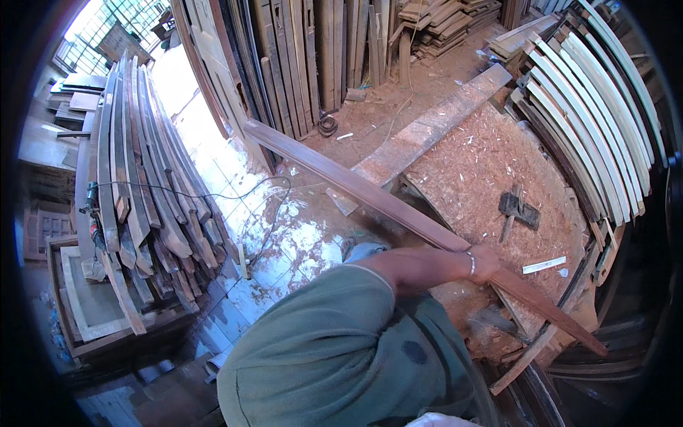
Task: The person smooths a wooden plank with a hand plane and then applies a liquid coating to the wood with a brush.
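Observation:
My left hand [481, 265], with a metal band on the wrist, is closed around a long reddish-brown wooden plank [384, 206]. The plank runs diagonally from the upper middle down to the lower right, crossing over the worktable [469, 164], which is covered in shavings and sawdust. On that table lie a dark tool with a wooden piece [519, 210] and a short white strip [542, 266]. My olive sleeve and body fill the lower middle. My right hand is not clearly in view; a pale shape at the bottom edge cannot be made out.
Curved timber pieces [135, 164] are piled at left, with a corded tool [96, 228] and cable. Upright boards [327, 64] and stacked offcuts [455, 35] stand behind. Light-coloured strips [583, 121] are stacked at right. The tiled floor [235, 220] is littered with dust.

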`<state>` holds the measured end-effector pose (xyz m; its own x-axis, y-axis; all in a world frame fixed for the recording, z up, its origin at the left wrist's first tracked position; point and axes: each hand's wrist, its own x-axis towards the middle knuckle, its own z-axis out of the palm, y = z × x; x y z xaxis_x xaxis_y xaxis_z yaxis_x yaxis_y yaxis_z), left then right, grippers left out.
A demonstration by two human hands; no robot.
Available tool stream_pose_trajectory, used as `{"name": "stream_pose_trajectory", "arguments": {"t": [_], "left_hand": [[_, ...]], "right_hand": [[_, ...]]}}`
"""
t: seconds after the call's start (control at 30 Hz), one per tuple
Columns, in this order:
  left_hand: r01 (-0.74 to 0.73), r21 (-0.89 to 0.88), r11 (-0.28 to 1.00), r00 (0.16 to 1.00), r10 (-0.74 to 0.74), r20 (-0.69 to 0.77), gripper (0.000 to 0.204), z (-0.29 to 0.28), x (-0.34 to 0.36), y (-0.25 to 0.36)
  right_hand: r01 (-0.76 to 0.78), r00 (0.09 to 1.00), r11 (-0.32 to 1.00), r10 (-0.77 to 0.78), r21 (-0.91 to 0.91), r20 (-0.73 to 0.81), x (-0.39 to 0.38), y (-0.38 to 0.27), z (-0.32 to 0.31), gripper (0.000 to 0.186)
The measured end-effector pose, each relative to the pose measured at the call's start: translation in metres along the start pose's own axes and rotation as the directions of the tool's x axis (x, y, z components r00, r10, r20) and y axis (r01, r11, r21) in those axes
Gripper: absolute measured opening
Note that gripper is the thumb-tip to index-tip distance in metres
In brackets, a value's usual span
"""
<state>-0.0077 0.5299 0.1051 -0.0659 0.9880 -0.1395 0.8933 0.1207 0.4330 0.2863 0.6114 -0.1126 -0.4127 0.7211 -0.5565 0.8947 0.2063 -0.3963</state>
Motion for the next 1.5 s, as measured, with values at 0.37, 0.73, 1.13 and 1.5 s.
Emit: {"name": "stream_pose_trajectory", "arguments": {"t": [0.37,0.73,1.13,1.5], "left_hand": [[0.066,-0.045,0.997,0.989,-0.072,-0.126,0.048,-0.047,-0.172,-0.122],[0.271,-0.007,0.962,0.961,-0.271,-0.050,0.061,-0.100,-0.310,-0.212],[0.269,-0.032,0.963,0.961,-0.270,-0.060,0.043,-0.131,-0.320,-0.221],[0.335,-0.295,0.895,0.934,-0.357,-0.025,0.064,-0.105,-0.185,-0.157]], "right_hand": [[-0.009,0.997,1.000,0.010,-0.012,0.073,-0.020,-0.014,0.025,0.033],[-0.213,0.977,0.954,0.209,-0.211,-0.044,-0.098,0.120,0.075,0.031],[-0.009,0.965,0.990,-0.028,-0.138,-0.259,-0.166,0.037,0.046,0.054],[-0.213,0.893,0.933,0.307,0.291,-0.329,-0.154,0.056,0.026,0.070]]}}
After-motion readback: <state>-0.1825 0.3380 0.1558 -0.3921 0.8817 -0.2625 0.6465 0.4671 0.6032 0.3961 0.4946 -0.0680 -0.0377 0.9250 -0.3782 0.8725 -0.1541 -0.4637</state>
